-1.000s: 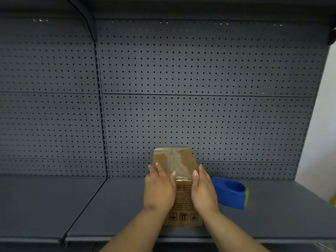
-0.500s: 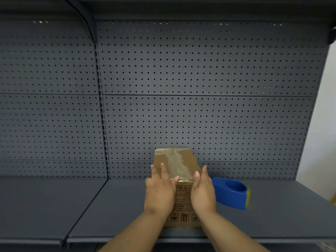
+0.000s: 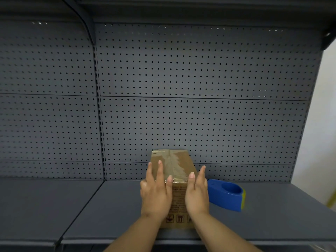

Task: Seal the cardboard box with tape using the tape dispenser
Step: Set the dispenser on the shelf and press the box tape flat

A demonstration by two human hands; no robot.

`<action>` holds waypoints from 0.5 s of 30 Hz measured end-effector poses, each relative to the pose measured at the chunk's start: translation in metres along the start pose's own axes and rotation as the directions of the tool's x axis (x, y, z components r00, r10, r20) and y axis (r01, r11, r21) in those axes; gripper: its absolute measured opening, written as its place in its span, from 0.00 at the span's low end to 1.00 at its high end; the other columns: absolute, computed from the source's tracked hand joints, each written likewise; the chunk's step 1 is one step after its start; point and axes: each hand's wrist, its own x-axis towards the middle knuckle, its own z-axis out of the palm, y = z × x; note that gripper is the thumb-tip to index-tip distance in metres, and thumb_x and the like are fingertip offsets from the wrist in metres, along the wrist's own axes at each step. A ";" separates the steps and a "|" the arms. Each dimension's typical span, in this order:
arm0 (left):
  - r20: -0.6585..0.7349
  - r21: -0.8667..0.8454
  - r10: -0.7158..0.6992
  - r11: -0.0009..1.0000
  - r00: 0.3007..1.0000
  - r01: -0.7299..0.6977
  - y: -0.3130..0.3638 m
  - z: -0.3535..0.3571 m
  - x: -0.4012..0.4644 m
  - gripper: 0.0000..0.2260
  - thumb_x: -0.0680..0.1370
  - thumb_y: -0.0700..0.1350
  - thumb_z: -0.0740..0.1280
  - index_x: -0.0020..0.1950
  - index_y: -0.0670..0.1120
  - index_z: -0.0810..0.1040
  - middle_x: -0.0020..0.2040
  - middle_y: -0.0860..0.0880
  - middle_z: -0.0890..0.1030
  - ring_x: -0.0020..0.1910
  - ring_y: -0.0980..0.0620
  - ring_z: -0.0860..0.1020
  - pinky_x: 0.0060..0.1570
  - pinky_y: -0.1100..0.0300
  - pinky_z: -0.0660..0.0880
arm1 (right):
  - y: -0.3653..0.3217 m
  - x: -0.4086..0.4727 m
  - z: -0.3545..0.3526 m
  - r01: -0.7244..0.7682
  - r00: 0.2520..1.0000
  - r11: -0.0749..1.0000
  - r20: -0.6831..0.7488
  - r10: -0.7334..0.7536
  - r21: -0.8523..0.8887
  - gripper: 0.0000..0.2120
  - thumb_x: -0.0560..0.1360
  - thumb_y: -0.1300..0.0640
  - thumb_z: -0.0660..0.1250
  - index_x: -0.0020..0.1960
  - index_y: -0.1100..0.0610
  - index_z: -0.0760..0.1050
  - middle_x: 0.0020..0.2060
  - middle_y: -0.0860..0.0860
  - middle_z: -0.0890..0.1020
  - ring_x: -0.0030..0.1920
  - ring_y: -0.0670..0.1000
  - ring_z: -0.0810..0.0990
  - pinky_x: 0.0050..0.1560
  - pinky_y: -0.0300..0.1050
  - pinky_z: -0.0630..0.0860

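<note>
A small brown cardboard box (image 3: pixel 179 165) stands on the grey shelf (image 3: pixel 109 211), with a strip of clear tape running along its top seam and down its near face. My left hand (image 3: pixel 157 190) lies flat against the box's near left corner, fingers stretched over the top edge. My right hand (image 3: pixel 197 192) rests against the near right side, fingers straight and together, thumb on the taped edge. A blue tape dispenser (image 3: pixel 226 195) with a yellow end sits on the shelf just right of the box, untouched.
A grey pegboard back wall (image 3: pixel 181 106) rises directly behind the box. A vertical shelf post (image 3: pixel 99 115) and a seam split the shelf into left and right sections. A pale wall (image 3: pixel 325 124) lies past the shelf's right end.
Both hands have slid slightly along the box front, the left fingers reaching further over the top. The box and the dispenser stay where they were.
</note>
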 end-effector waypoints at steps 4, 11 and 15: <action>0.104 -0.036 -0.007 0.999 0.995 0.011 -0.006 -0.011 0.007 0.26 0.79 0.60 0.46 0.75 0.61 0.40 0.78 0.54 0.38 0.75 0.44 0.49 0.72 0.47 0.51 | -0.009 0.001 -0.003 -0.076 0.995 0.995 0.065 0.072 0.065 0.30 0.78 0.41 0.45 0.75 0.48 0.37 0.76 0.53 0.52 0.76 0.54 0.48 0.73 0.56 0.51; 0.036 0.013 -0.284 0.959 0.958 0.283 0.000 -0.027 0.000 0.30 0.78 0.63 0.43 0.75 0.56 0.33 0.76 0.46 0.31 0.75 0.43 0.33 0.73 0.46 0.37 | -0.035 -0.031 0.012 -0.131 0.967 0.965 0.245 0.074 0.225 0.32 0.78 0.40 0.47 0.74 0.48 0.34 0.76 0.50 0.45 0.76 0.53 0.47 0.74 0.54 0.49; 0.096 -0.297 -0.518 0.800 0.850 0.521 0.039 -0.024 -0.001 0.35 0.79 0.61 0.52 0.76 0.50 0.35 0.77 0.43 0.34 0.76 0.42 0.38 0.73 0.46 0.40 | -0.037 -0.036 0.000 -0.175 0.947 0.923 0.314 0.063 0.343 0.30 0.77 0.39 0.44 0.75 0.48 0.38 0.76 0.48 0.51 0.75 0.51 0.51 0.73 0.50 0.51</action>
